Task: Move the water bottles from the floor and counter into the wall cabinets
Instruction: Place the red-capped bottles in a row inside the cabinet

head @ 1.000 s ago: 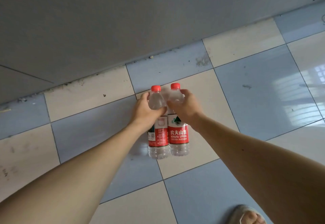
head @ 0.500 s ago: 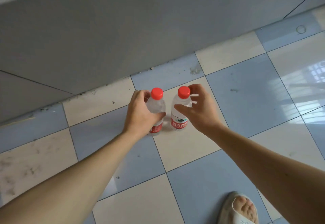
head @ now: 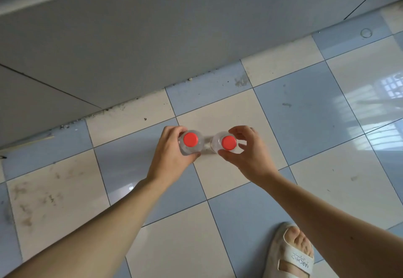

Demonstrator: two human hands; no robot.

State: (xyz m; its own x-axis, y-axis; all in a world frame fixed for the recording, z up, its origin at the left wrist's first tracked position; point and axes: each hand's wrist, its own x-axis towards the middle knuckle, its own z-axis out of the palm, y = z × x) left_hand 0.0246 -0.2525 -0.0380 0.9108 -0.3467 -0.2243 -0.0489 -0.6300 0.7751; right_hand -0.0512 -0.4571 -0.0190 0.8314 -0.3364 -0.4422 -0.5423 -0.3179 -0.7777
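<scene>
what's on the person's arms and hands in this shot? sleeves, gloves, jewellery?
Nothing worn. The left hand and right hand are bare: no gloves, rings or watch visible. Both forearms are bare up to the frame edge, no sleeves showing. The only clothing in view is a pale slide sandal with lettering on its strap.

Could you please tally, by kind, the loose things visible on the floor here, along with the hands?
Water bottles with red caps: 2, the left bottle and the right bottle, standing side by side on the tiled floor
Hands: 2, the left hand and the right hand, one at each bottle
Sandals: 1, the white sandal
Total: 5
</scene>
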